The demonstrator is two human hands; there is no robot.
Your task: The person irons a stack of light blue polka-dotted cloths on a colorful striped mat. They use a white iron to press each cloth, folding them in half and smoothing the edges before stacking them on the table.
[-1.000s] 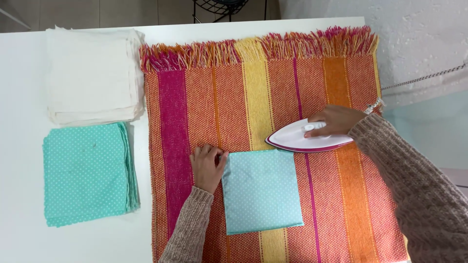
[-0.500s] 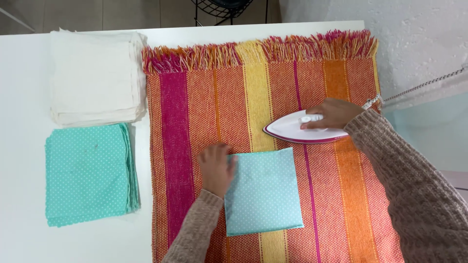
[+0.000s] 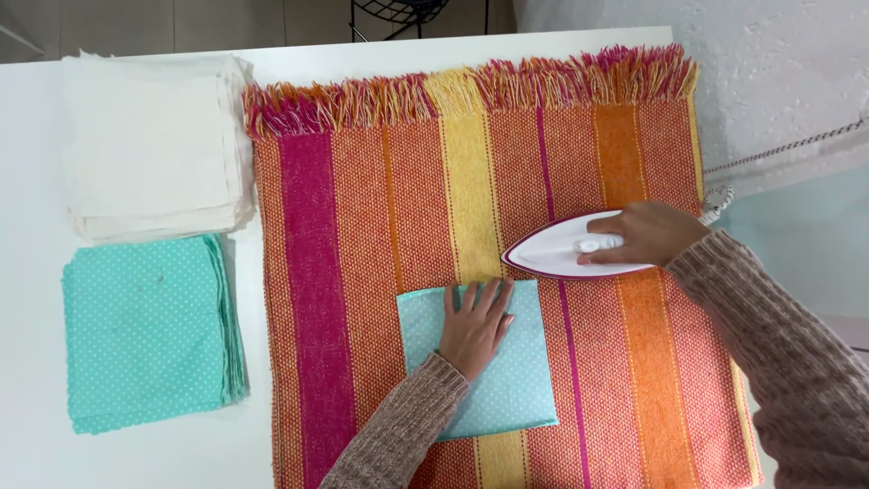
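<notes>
Cloth (image 3: 516, 380): folded turquoise dotted piece, nearest item, lying on the striped blanket (image 3: 362, 272); long axis runs near to far, edges roughly square with the stripes.
Left hand (image 3: 475, 326): flat on the cloth's far left part, fingers (image 3: 471, 297) slightly spread, pointing away.
Iron (image 3: 566, 254): white with purple rim, just beyond the cloth's far right corner; long axis left-right, tip pointing left.
Right hand (image 3: 647, 234): fingers curled round the iron's handle.
Open blanket lies left of and beyond the iron.
Tabletop (image 3: 36, 453), left side: turquoise stack (image 3: 145, 330); beyond it, white stack (image 3: 154, 145).
Blanket fringe (image 3: 471, 86) near the far edge.
</notes>
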